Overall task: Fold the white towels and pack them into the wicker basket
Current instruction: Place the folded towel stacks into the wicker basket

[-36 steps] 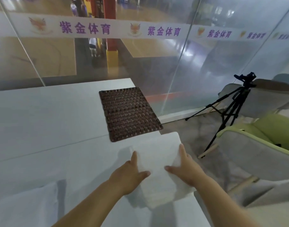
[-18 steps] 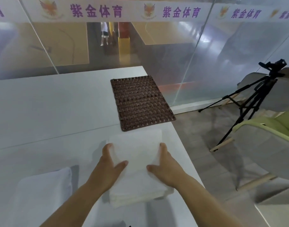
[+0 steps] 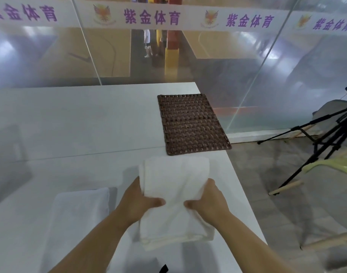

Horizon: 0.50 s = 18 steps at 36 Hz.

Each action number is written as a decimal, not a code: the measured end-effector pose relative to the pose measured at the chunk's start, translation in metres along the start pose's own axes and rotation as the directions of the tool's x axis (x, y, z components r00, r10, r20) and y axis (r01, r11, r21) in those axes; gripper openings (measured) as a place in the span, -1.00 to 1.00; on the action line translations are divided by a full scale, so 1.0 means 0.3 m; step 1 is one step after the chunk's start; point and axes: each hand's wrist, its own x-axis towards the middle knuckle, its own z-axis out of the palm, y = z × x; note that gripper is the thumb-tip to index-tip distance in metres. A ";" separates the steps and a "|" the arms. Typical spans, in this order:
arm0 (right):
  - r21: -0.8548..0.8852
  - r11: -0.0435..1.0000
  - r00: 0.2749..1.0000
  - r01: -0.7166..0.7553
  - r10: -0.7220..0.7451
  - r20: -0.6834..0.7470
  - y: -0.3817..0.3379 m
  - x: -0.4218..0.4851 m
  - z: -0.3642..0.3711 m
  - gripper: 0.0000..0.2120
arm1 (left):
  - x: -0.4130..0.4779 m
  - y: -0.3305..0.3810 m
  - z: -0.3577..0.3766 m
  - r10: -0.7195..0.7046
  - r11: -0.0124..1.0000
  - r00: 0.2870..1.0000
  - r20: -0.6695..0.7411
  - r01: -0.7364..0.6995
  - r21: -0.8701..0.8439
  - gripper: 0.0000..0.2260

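Between left grip (image 3: 137, 203), right grip (image 3: 210, 201): towel (image 3: 174, 178)

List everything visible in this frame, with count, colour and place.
folded towel: one, white, near right of the table, held at both sides
second towel: one, white, lying on the table to the left of the held one
wicker basket: one, dark brown, far right of the table, beyond the held towel
table: one, white, filling the lower left
banner: one, white with purple characters, across the glass wall at the top
tripod: one, black, on the floor at right
chair: one, pale green, beside the tripod
left hand: one, grips the folded towel's left edge
right hand: one, grips its right edge
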 end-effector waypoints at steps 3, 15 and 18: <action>0.059 0.998 1.000 0.003 -0.002 -0.014 0.010 -0.015 0.003 -0.35 | -0.009 -0.016 -0.005 0.008 0.999 1.000 0.019 -0.007 -0.037 -0.27; 0.236 0.963 0.988 0.133 -0.111 -0.104 -0.061 -0.075 -0.073 -0.44 | -0.031 0.053 -0.030 0.039 0.990 0.993 -0.110 -0.054 -0.128 -0.56; 0.298 0.933 0.976 0.200 -0.162 -0.147 -0.085 -0.109 -0.112 -0.39 | -0.060 0.093 -0.060 0.148 0.974 0.984 -0.096 -0.162 -0.158 -0.59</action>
